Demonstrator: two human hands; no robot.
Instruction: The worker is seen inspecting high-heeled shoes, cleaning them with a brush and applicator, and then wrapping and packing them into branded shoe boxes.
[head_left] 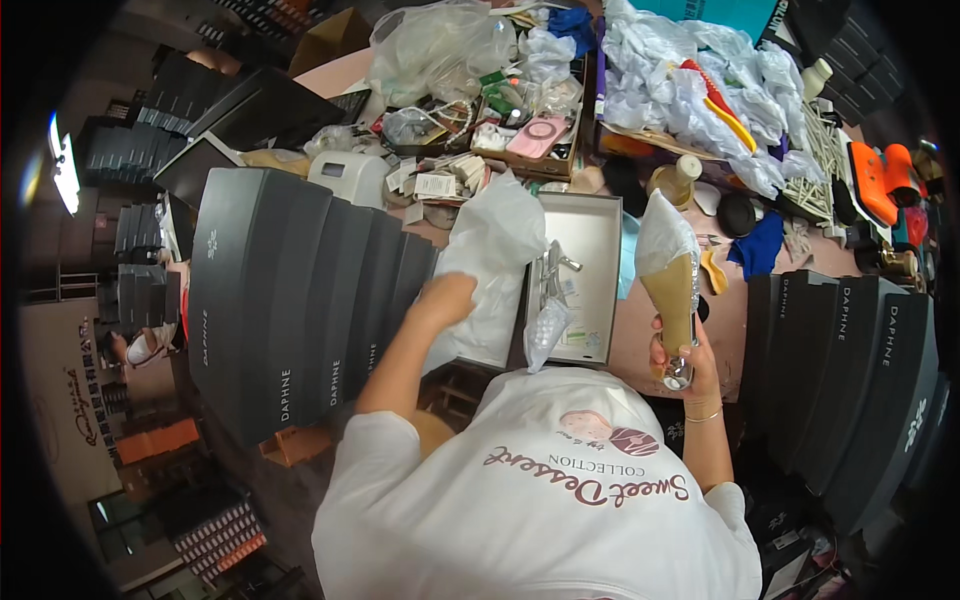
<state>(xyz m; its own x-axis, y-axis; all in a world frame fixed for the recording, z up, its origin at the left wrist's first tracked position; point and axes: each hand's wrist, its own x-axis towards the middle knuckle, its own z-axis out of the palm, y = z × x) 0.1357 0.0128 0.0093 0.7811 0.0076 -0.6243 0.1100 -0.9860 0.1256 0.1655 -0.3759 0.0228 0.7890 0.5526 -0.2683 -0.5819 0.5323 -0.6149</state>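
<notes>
My right hand [692, 358] is wrapped round the heel end of a high-heeled shoe [668, 300], holding it upright above the pink table. The shoe has a tan sole, a shiny silvery edge and white wrapping over its toe. My left hand [447, 300] is closed at the edge of a crumpled sheet of white tissue paper [498, 235], its fingertips partly hidden. Between my hands lies an open shoe box [598, 222] with a pale inside and dark rim. Another silvery shoe [552, 272] rests along its left side, with clear plastic wrapping [547, 333] at its near end.
Dark grey shoe boxes stand in a row on the left [262, 290] and on the right [835, 370]. Behind are a white device [345, 178], a tray with a pink phone-like object [537, 138], a bottle [676, 182] and a carton of white wrapping [680, 95].
</notes>
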